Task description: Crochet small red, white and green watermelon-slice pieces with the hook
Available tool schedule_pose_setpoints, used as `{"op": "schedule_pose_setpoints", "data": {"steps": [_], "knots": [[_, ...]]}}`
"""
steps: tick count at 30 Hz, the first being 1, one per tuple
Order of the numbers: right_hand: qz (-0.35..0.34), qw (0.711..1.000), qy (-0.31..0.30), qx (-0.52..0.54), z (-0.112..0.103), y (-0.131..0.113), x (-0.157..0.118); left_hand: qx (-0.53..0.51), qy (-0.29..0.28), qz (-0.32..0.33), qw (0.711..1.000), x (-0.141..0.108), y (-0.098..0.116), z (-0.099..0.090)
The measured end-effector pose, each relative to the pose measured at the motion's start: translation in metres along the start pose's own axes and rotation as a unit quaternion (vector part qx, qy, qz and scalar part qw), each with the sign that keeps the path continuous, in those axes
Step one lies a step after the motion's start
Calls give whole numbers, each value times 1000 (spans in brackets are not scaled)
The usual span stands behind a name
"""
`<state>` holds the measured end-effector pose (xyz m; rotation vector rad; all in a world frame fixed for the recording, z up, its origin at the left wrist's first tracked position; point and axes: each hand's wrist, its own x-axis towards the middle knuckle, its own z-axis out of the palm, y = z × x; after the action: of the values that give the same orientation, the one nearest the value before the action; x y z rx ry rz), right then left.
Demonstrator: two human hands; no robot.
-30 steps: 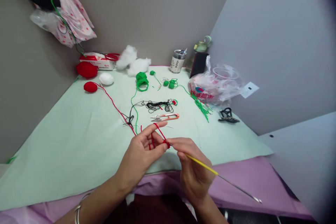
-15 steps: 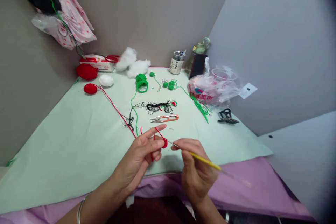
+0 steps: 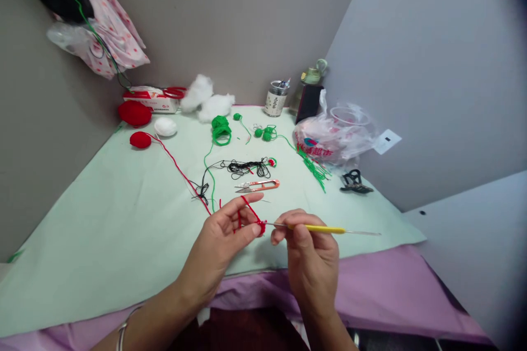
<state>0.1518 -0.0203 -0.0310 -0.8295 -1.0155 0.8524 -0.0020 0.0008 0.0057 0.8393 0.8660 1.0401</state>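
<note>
My left hand pinches a small red crochet piece between thumb and fingers, its index finger stretched out with red yarn looped over it. That strand runs back across the table to a red yarn ball. In my right hand is a crochet hook with a yellow handle, held like a pen and nearly level. The hook's tip meets the red piece at its right edge; the exact stitch is too small to make out. Just beyond my hands lie orange-handled thread snips.
Tangled black yarn lies behind the snips. Green yarn, white stuffing and a pen can stand farther back. To the right are a plastic bag, cut green strands and a black hair clip.
The crochet hook has swung from slanting down to the right to almost level. My right hand has turned with it, and the red piece has shifted slightly right.
</note>
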Motion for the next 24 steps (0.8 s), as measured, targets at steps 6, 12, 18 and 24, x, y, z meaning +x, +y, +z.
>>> {"op": "schedule_pose_setpoints", "data": {"steps": [6, 12, 18, 24], "knots": [[5, 1000, -14, -23, -3, 6, -2, -35, -33, -19, 999, 0, -2, 3], [-15, 1000, -21, 3, -2, 3, 2, -55, -60, -64, 995, 2, 3, 4], [14, 999, 13, 27, -1, 0, 6, -76, -54, -86, 992, 4, 4, 1], [6, 999, 10, 33, 1, -3, 7, -58, -41, -62, 996, 2, 6, 2]]}}
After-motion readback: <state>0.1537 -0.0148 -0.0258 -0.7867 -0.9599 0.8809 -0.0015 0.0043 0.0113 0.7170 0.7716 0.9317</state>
